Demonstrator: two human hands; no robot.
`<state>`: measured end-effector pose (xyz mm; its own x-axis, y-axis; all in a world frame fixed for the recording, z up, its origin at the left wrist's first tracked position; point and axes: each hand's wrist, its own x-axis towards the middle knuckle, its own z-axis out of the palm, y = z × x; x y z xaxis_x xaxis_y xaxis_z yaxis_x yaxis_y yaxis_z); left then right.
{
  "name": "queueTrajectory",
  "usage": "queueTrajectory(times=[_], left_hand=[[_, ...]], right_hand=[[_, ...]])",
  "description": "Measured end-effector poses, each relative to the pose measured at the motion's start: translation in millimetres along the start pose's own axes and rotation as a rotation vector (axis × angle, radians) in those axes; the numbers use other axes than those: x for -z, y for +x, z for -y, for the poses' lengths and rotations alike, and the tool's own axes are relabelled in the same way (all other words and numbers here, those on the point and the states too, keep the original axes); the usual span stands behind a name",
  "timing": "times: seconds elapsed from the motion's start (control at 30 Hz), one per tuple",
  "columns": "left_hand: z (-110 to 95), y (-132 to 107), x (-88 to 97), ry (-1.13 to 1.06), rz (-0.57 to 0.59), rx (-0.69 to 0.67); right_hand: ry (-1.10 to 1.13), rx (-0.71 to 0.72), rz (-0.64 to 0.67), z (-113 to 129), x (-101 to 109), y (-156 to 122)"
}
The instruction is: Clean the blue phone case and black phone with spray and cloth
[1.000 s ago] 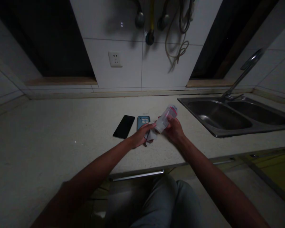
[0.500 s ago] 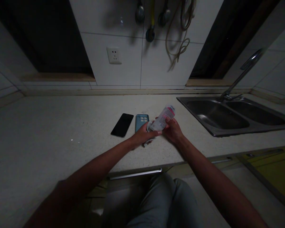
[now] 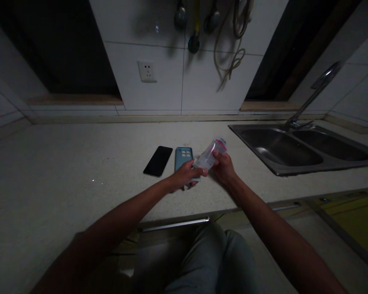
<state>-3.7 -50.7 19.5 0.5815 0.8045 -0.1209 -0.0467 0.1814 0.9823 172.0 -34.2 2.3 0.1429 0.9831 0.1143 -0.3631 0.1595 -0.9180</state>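
Both my hands meet over the countertop [image 3: 79, 163] around a small clear plastic packet with pink print [image 3: 210, 154]. My right hand [image 3: 223, 168] grips the packet from the right, fingers curled round it. My left hand [image 3: 185, 175] pinches its lower left end, and a bit of white material shows under that hand. Just behind my left hand lie a teal phone case [image 3: 182, 157], camera cut-outs up, and a black phone [image 3: 158, 161], screen up, side by side.
A steel double sink [image 3: 294, 151] with a tall faucet [image 3: 315, 92] is set in the counter at right. A wall socket [image 3: 146, 71] and hanging utensils and a cord [image 3: 230, 45] are on the tiled wall. A drawer handle [image 3: 174, 224] runs below the counter edge.
The hands have stayed in place working the packet; it has tilted slightly and the left hand's pinch has shifted along its end. The camera tilted down a little since the first frame.
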Motion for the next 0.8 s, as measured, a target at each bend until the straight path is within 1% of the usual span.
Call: queueTrajectory(times=[0.13, 0.2, 0.33, 0.4, 0.47, 0.53, 0.63, 0.7, 0.8], left_hand=[[2, 2, 0.8, -0.104, 0.023, 0.008], [2, 2, -1.3, -0.113, 0.031, 0.0], [-2, -1, -9.7, -0.082, 0.04, -0.07], [-4, -3, -13.2, -0.079, 0.065, -0.053], [-6, -4, -14.5, -0.124, 0.078, -0.015], [-7, -2, -12.6, -0.222, 0.037, 0.002], [-7, 6, -4.6, -0.397, -0.095, 0.033], [-6, 12, 2.4, -0.509, -0.174, 0.089], [-5, 19, 10.6, -0.663, -0.253, 0.112]], right_hand=[[0.012, -0.011, 0.004, -2, 0, 1], [0.05, -0.02, -0.003, -1, 0, 3], [0.19, -0.032, -0.023, 4, 0, 4], [0.232, -0.057, -0.004, 7, 1, 4], [0.244, -0.078, 0.0, 8, 3, 4], [0.244, -0.044, -0.038, 8, 6, 6], [0.256, 0.1, -0.172, 8, 11, 11], [0.24, 0.187, -0.236, 10, 15, 14], [0.188, 0.276, -0.263, 15, 17, 15]])
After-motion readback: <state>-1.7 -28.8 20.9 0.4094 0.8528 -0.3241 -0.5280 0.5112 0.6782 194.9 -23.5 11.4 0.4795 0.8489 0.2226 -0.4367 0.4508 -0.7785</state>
